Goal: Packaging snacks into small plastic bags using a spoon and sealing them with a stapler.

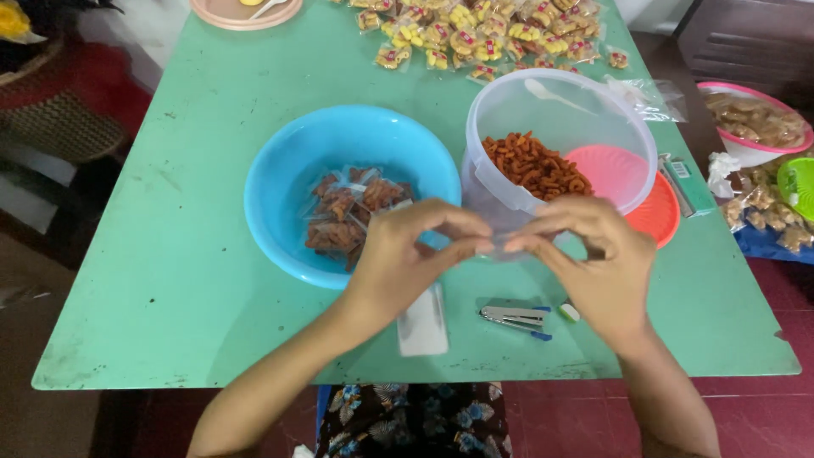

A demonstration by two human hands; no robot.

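I see my left hand and right hand both pinching a small clear plastic bag just in front of the clear plastic tub of orange snack sticks (fingertips nearly meeting); I'd part its mouth evenly, gripping lightly near the rim

Both forearms come up from the bottom edge of the view and lean toward each other. The left hand has its back turned up, the wrist bent a little, and the thumb and first fingers pinched together at the tips. The right hand is just beside the left hand, on its right, with its fingers curled and its fingertips pinched, almost touching those of the left hand.
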